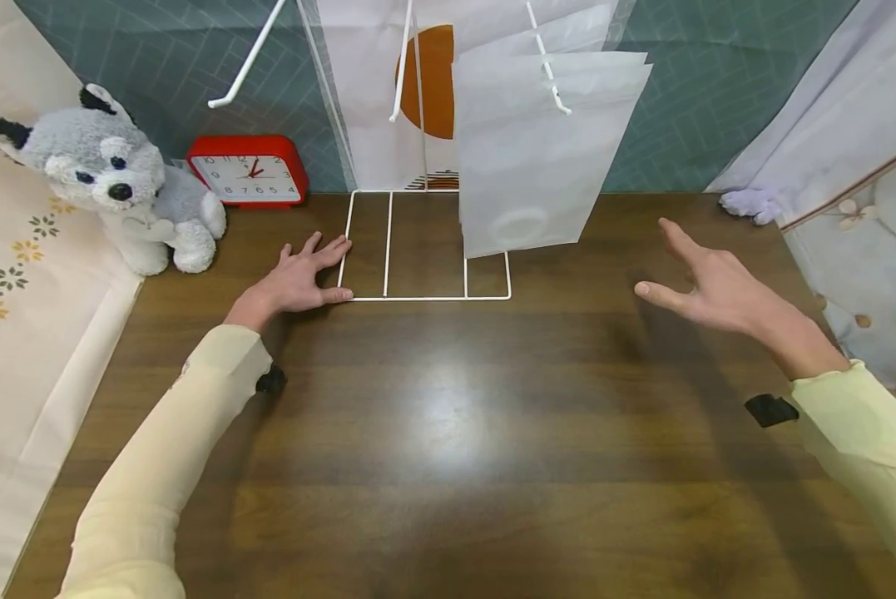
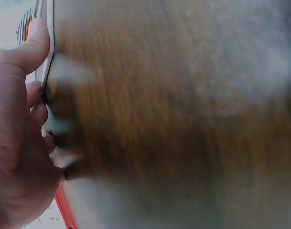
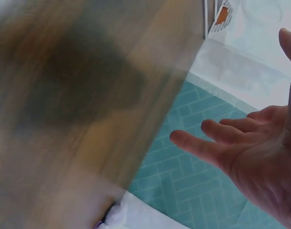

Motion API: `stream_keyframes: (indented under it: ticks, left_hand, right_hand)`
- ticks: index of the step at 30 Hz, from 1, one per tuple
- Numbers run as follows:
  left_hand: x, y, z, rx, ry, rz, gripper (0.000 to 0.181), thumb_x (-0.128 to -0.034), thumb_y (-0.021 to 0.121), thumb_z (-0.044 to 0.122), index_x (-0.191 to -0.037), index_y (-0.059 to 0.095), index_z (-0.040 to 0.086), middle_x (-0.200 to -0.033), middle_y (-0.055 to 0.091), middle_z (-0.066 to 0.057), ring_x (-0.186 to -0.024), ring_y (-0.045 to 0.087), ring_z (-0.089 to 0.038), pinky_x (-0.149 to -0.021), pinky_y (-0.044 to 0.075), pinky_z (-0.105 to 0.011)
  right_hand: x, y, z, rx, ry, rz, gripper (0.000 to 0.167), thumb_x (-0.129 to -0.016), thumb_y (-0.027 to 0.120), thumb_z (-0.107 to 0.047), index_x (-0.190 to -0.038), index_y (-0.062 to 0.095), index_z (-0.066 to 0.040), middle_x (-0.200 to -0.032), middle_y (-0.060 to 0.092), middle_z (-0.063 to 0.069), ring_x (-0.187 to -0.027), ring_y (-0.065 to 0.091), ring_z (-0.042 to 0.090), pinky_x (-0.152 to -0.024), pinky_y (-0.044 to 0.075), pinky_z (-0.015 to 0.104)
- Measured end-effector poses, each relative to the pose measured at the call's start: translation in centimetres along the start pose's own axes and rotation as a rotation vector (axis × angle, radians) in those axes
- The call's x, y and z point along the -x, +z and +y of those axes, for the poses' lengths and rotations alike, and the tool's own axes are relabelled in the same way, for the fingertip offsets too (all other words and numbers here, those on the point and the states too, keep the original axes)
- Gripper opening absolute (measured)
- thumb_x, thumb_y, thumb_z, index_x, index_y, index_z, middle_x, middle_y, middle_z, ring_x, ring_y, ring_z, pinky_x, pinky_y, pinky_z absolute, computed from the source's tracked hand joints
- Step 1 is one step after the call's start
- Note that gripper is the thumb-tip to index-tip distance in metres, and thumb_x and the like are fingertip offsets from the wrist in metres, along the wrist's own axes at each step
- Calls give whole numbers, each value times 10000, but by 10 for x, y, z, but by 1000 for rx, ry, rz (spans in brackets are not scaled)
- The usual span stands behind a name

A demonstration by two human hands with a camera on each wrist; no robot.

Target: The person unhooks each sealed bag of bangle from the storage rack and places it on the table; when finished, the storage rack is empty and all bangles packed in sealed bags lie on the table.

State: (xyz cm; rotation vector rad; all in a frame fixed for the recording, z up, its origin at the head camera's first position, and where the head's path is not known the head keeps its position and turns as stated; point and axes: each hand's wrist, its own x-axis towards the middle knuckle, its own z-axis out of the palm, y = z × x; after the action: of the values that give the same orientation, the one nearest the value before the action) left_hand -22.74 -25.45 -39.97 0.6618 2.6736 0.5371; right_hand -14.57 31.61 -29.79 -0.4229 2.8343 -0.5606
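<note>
My left hand (image 1: 292, 279) rests at the left side of a white wire rack (image 1: 433, 299), fingers spread, with thumb and fingertips at the base wire. In the left wrist view, the left hand (image 2: 16, 129) has its thumb against that wire. White paper-like sheets or flat bags (image 1: 541, 150) hang from the rack's right prong; two other prongs carry nothing. To the right, my right hand (image 1: 725, 287) is held above the table, fingers extended and thumb apart, touching nothing. The right wrist view shows the right hand (image 3: 264, 157) with a bare palm.
A grey and white plush dog (image 1: 136, 179) sits at the back left beside a red clock (image 1: 249, 170). A fuzzy lavender item (image 1: 750, 205) lies at the back right. Patterned cloths line the sides of the brown wooden table (image 1: 448, 499).
</note>
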Motion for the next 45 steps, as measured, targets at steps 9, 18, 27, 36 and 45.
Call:
stream_keyframes:
  ticks: [9,18,27,36,45]
  left_hand:
    - [-2,-4,1,-17,-14,-34,942,-911,689,471,-1613,167,121,-1655,144,-108,-1498,-29,-418,-1096,-61,-709]
    - [-2,-6,1,-9,-37,-63,965,-908,690,484,-1618,137,135,-1662,107,-103,-1498,-57,-408,-1100,-74,-698]
    - [0,-6,1,1,-33,-59,962,-908,699,467,-1615,147,121,-1660,114,-107,-1499,-61,-404,-1103,-75,-692]
    - [-1,-5,2,-3,-30,-48,958,-902,711,448,-1610,163,108,-1655,129,-121,-1498,-57,-408,-1104,-72,-692]
    - [0,-6,3,0,-37,-51,960,-903,706,459,-1611,159,109,-1657,122,-120,-1499,-60,-404,-1105,-77,-688]
  right_hand:
    - [-13,-16,-9,-78,-149,299,676,-918,744,-209,-1486,443,1,-1364,566,255,-1041,692,176,-892,516,313]
    - [-34,-48,-47,-663,-255,461,435,-929,685,-7,-1356,611,-44,-1126,731,31,-931,699,59,-790,522,171]
    - [-60,-67,-73,-1170,-444,496,346,-846,688,161,-1185,659,101,-1032,698,201,-936,680,280,-780,571,299]
    - [-67,-69,-84,-1196,-473,520,351,-836,688,173,-1181,647,120,-1015,674,224,-929,653,331,-773,576,338]
    - [-71,-70,-91,-1204,-437,526,357,-806,722,172,-1151,679,90,-971,668,181,-837,610,292,-775,542,302]
